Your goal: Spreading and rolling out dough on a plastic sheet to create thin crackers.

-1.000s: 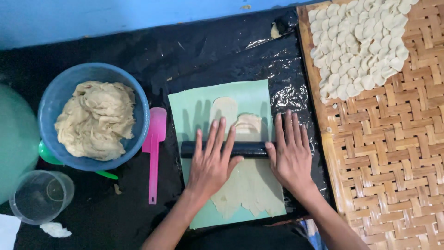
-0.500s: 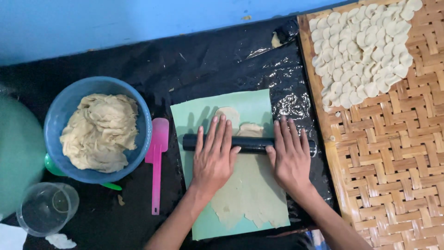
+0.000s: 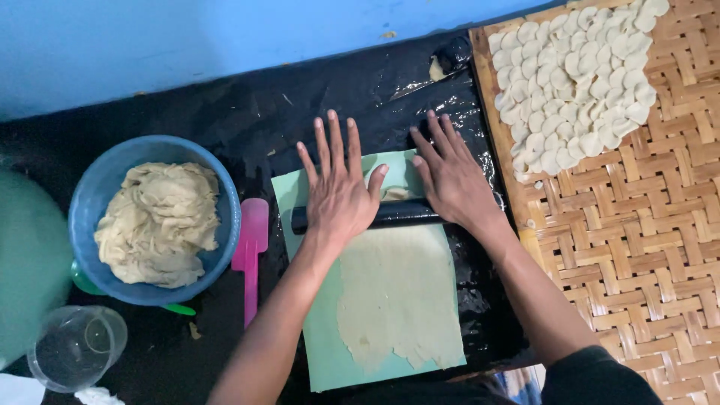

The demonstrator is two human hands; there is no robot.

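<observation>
My left hand (image 3: 337, 191) and my right hand (image 3: 454, 180) lie flat, fingers spread, on a black rolling pin (image 3: 397, 214). The pin rests across the far part of a pale green mat (image 3: 319, 352). A thin flattened sheet of dough (image 3: 397, 296) covers the mat between the pin and me. A small bit of dough shows just beyond the pin between my hands. Both palms press on top of the pin; the fingers are not wrapped round it.
A blue bowl (image 3: 86, 217) heaped with raw dough (image 3: 157, 221) stands at the left, a pink spatula (image 3: 250, 255) beside it. A clear plastic cup (image 3: 75, 346) sits at lower left. At right, a woven bamboo tray (image 3: 637, 247) carries several cut dough rounds (image 3: 577, 82).
Both hands have pushed the rolling pin away from me along the mat, and the flattened dough sheet behind the pin has grown longer.
</observation>
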